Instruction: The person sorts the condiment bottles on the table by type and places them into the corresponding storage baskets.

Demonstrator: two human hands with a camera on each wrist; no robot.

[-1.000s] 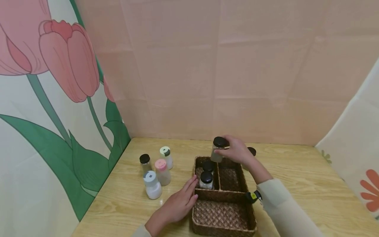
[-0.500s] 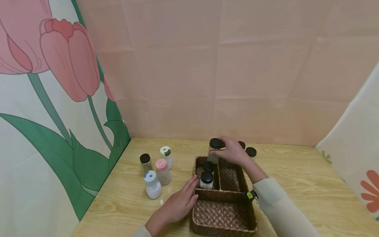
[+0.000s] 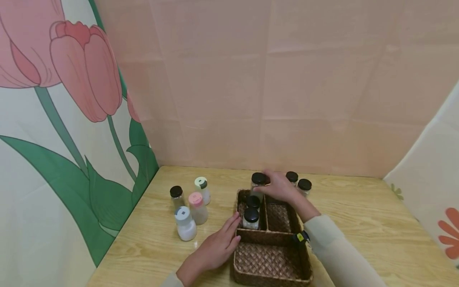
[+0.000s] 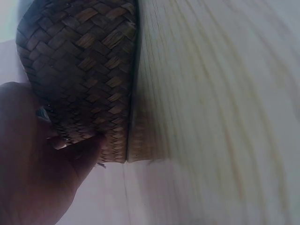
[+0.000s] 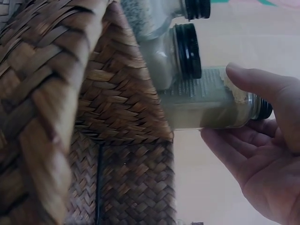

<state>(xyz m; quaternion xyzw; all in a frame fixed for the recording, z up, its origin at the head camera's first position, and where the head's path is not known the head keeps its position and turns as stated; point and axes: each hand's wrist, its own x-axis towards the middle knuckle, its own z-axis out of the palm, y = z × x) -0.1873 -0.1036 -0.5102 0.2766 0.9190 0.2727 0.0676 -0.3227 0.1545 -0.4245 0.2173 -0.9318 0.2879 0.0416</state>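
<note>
Shifted slightly left and downward since the earlier frame: right hand point(image 3: 277, 186) with held jar point(image 3: 258, 181), from roughly above the divider to above the back of the upper-left compartment. Also uncovered from behind that hand, right of centre: farther black-lidded jar point(image 3: 292, 177). Gripped by the right hand: jar body, between thumb on one side and fingers on the other; upright, base hidden, contact with the compartment floor impossible to tell. At lower centre: left hand point(image 3: 218, 245), fingers extended and touching the left side of the woven tray point(image 3: 270, 260).

Counts: one tray, three compartments (two small above, one wide below); nine jars, six of them black-lidded. One in the right hand. Two in the upper-left compartment: rear tray jar point(image 3: 253, 201) and front tray jar point(image 3: 251, 218). Two on the table point(image 3: 132, 247), right of centre: the farther one just beside nearer black-lidded jar point(image 3: 305, 185). Four clustered left of centre: dark jar point(image 3: 177, 196), cream-lidded jar point(image 3: 203, 190), pink-lidded jar point(image 3: 198, 208), white-lidded jar point(image 3: 185, 223).

Visible only in the head view: four-jar cluster and whole tray. Only in the left wrist view: outer wall point(image 4: 89, 65) at close range, left thumb point(image 4: 84, 157) against it. Only in the right wrist view: printed lettering point(image 5: 192, 91) on the held jar, and speckled contents point(image 5: 140, 21) in a neighbouring jar.
</note>
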